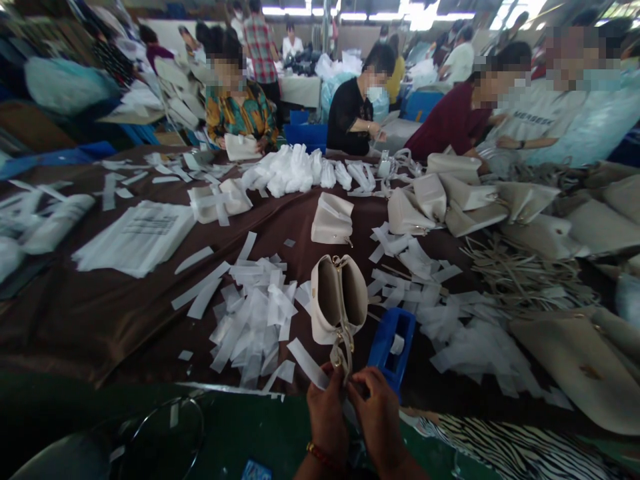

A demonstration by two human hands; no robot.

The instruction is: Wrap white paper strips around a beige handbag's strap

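Note:
A small beige handbag stands upright on the brown cloth in front of me, its top gaping so two compartments show. From its near side a beige strap with gold-coloured fittings runs down to my fingers. My left hand pinches the strap from the left. My right hand grips the strap close beside it, fingers bent inward. A translucent white strip reaches to my left fingers; whether they hold it I cannot tell. Just right of the bag lies a blue tape dispenser.
Loose white strips lie left of the bag, more strips to the right. A stack of plastic bags is at left. Another beige bag stands behind. Several handbags and a strap heap fill the right. Co-workers sit opposite.

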